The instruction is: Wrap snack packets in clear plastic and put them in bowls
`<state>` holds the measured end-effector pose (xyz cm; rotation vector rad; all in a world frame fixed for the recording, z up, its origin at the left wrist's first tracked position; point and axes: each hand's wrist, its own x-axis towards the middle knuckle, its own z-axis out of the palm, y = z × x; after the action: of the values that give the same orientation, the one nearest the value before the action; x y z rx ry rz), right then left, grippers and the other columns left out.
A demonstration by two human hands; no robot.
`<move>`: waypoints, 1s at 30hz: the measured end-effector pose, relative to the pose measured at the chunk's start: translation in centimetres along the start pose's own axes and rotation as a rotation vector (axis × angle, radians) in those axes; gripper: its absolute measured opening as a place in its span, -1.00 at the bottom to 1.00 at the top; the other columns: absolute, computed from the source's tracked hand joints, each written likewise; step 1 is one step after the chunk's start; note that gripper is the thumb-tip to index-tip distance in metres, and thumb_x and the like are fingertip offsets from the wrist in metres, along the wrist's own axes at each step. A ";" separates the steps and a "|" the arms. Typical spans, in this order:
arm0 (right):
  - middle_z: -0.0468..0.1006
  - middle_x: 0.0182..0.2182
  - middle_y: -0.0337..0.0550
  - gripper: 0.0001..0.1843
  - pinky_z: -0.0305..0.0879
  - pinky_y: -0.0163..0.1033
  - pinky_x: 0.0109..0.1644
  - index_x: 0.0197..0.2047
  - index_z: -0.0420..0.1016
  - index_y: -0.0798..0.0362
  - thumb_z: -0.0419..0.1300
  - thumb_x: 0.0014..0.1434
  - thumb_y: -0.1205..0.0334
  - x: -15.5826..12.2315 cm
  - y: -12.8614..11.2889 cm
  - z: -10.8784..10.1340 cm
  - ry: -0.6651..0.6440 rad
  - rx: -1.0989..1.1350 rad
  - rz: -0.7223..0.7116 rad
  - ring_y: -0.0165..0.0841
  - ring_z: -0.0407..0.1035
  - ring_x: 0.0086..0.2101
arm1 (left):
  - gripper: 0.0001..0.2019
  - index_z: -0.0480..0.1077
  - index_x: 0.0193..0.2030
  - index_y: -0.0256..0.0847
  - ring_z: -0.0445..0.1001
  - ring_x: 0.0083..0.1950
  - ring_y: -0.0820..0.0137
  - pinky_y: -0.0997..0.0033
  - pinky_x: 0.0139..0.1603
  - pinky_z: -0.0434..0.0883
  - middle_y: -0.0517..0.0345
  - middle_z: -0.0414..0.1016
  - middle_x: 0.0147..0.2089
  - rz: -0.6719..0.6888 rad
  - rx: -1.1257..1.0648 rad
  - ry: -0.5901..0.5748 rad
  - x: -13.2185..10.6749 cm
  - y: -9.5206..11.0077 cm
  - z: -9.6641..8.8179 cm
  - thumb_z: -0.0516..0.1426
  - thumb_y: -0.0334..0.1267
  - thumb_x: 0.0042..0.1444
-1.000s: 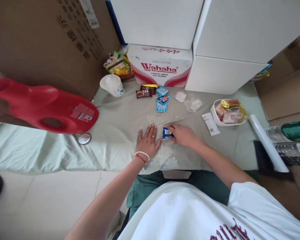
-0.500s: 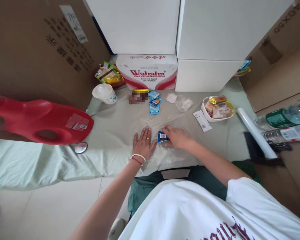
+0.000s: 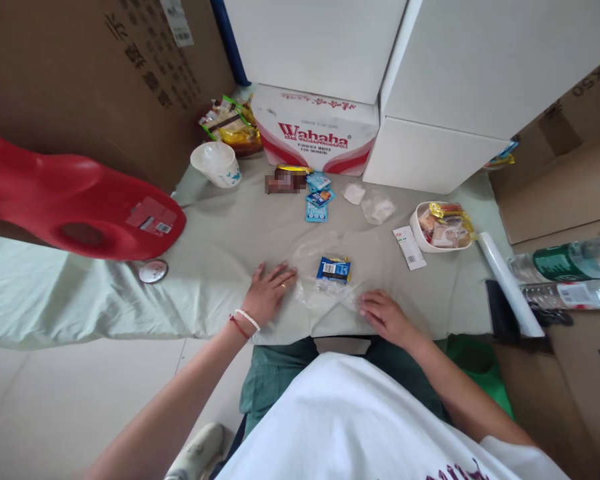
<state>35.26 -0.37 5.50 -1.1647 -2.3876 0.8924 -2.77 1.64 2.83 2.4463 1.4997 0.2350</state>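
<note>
A small blue snack packet point(image 3: 334, 270) with a white barcode label lies on a thin, clear plastic sheet or bag point(image 3: 311, 253) spread over the cloth; which of the two it is I cannot tell. At the plastic's left edge rests my left hand point(image 3: 269, 293), palm down and open, wearing a ring and two bracelets at the wrist. My right hand point(image 3: 387, 317) lies near the plastic's lower right edge, fingers apart and slightly bent, their tips touching or just beside it. Neither hand is on the packet.
Blue sachets point(image 3: 320, 198), crumpled white tissue point(image 3: 354, 193) and a paper cup point(image 3: 216, 165) stand or lie farther back. To the right are a white packet point(image 3: 409, 248) and a bowl of snacks point(image 3: 420, 243). A red jug point(image 3: 105, 210) lies left; a Wahaha carton point(image 3: 320, 137) backs the table.
My right hand has let go of the blue packet and moved right and toward me. My left hand has shifted left. The packet now lies uncovered on the plastic, and the view has tilted slightly.
</note>
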 end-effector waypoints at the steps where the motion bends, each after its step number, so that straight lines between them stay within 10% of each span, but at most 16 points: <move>1: 0.62 0.08 0.07 -0.71 0.46 0.07 0.18 -0.02 0.66 -0.03 0.09 0.47 0.17 1.0 -0.3 -0.8 0.018 0.050 0.021 -0.16 0.49 0.07 | -0.32 0.45 0.36 0.03 0.28 0.52 0.12 -0.30 0.59 -0.02 0.06 0.48 0.40 -0.045 -0.006 -0.012 0.1 0.0 -0.3 0.02 -0.48 0.11; 7: 0.65 -0.17 -0.02 -0.65 0.46 -0.12 0.01 -0.14 0.65 0.01 0.06 0.47 0.08 6.4 -0.1 -5.6 0.019 0.170 0.091 -0.25 0.53 -0.16 | -0.19 0.31 0.47 -0.11 -0.07 0.66 -0.05 -0.38 0.60 -0.24 0.00 0.21 0.57 0.032 -0.070 0.011 1.2 2.5 -1.1 0.18 -0.29 -0.03; 11: 0.60 -0.34 -0.13 -0.65 0.37 -0.23 -0.22 -0.10 0.65 0.04 0.13 0.37 0.00 8.1 1.4 -6.2 0.032 0.269 0.236 -0.33 0.44 -0.37 | -0.68 0.61 0.05 0.01 0.15 0.59 0.08 -0.28 0.62 -0.15 0.10 0.56 0.31 -0.014 -0.243 0.085 2.2 3.5 -0.2 0.12 -0.14 0.25; 17: 0.54 -0.42 -0.21 -0.60 0.25 -0.28 -0.35 -0.08 0.62 0.09 0.16 0.29 -0.05 9.8 4.0 -5.6 0.050 0.413 0.410 -0.38 0.32 -0.48 | -0.65 0.48 -0.39 -0.12 0.52 0.23 0.18 0.04 0.38 0.37 0.02 0.66 -0.22 -0.476 -0.552 0.412 6.0 1.4 0.8 0.02 -0.05 0.33; 23: 0.63 -0.25 -0.05 -0.73 0.35 -0.19 -0.11 -0.12 0.64 0.06 0.11 0.32 0.20 11.1 5.8 -6.2 0.074 0.001 0.414 -0.25 0.48 -0.25 | -0.86 0.44 -0.22 -0.22 0.51 -0.02 0.13 -0.01 0.14 0.46 -0.07 0.54 -0.13 -1.055 -0.345 0.775 6.7 -0.8 -1.7 0.11 -0.23 0.15; 27: 0.61 -0.12 0.04 -0.69 0.35 -0.12 0.02 -0.02 0.64 0.07 0.06 0.40 0.22 13.5 5.0 -8.7 0.165 -0.265 0.320 -0.17 0.48 -0.12 | -0.86 0.43 -0.15 -0.17 0.49 0.01 0.12 -0.01 0.12 0.45 -0.07 0.49 -0.10 -0.808 -0.025 1.119 2.7 3.5 -3.6 0.10 -0.33 0.16; 30: 0.61 -0.03 0.07 -0.68 0.32 -0.08 0.15 0.08 0.61 0.09 0.08 0.42 0.23 17.2 3.7 -9.5 0.063 -0.322 0.166 -0.13 0.45 0.01 | -0.84 0.49 -0.18 -0.07 0.55 -0.02 0.17 0.03 0.12 0.41 0.04 0.58 -0.19 -0.286 0.003 0.807 0.8 8.9 -3.1 0.10 -0.35 0.20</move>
<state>32.04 18.70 10.59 -1.5032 -2.4724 0.5185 4.33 -1.05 8.54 2.1860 2.1031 1.2675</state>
